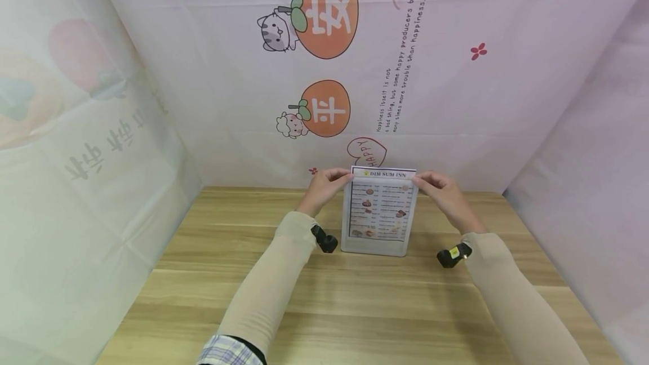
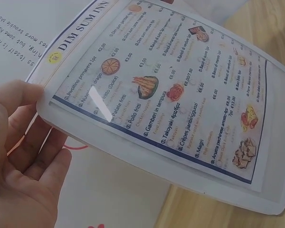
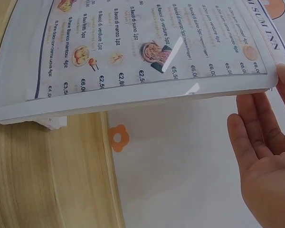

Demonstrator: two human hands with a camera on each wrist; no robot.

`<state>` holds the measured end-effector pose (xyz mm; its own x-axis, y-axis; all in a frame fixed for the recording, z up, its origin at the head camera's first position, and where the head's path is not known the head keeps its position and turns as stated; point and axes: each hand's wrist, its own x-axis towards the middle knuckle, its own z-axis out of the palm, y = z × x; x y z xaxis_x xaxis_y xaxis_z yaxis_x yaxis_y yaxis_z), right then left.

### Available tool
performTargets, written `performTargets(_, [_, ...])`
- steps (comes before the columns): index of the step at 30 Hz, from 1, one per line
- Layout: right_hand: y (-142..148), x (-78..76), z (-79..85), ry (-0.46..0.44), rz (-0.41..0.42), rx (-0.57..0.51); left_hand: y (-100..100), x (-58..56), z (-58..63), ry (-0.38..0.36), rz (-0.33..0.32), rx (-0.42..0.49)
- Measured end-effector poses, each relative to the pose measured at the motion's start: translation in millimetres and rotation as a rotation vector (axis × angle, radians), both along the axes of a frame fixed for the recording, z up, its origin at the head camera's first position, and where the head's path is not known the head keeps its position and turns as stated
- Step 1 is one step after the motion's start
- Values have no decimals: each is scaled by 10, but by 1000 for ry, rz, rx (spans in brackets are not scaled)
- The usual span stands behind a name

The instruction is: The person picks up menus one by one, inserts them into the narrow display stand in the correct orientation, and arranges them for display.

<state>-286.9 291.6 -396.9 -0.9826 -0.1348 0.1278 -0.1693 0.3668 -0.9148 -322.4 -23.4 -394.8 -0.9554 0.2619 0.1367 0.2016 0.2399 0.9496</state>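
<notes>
A white-rimmed clear menu holder (image 1: 372,246) stands tilted on the table, holding a printed menu sheet (image 1: 382,207) headed "DIM SUM INN". The sheet's header strip sticks out above the holder's top edge. At the top left corner, my left hand (image 1: 324,187) pinches the sheet and holder edge, thumb in front and fingers behind. My right hand (image 1: 446,193) does likewise at the top right corner. In the left wrist view the menu's food pictures and prices show through the glossy cover. A small white foot (image 3: 57,122) shows beneath the holder in the right wrist view.
The wooden table (image 1: 355,314) extends around the holder. Behind it hangs a pale printed cloth (image 1: 446,100) with orange fruit drawings and lettering; similar cloth (image 1: 101,213) covers the left side. A black wrist camera (image 1: 324,239) sits on each sleeve cuff.
</notes>
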Motion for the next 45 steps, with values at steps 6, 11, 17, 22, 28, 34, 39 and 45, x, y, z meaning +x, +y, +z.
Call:
performTargets(6, [-13,17,5,1,8,3,-1,5,3,-4,1,-10])
performTargets(11, [-40,6,37,8,-11,16,14,-2,35,-7,0,-20])
performTargets(17, [-80,-37,116,-13,-36,18,79,-36,112,-14,26,-42])
performTargets(22, [-122,-83,193,-32,-56,28,157,-61,179,7,56,-44])
performTargets(28, [-193,-152,237,-10,-72,36,262,-83,214,38,97,-38])
performTargets(34, [-251,-177,255,11,-81,51,361,-116,224,72,144,-43])
performTargets(39, [-269,-182,269,5,-90,51,405,-121,234,76,156,-50])
performTargets(45, [-279,-176,285,7,-90,47,423,-93,219,72,141,-47])
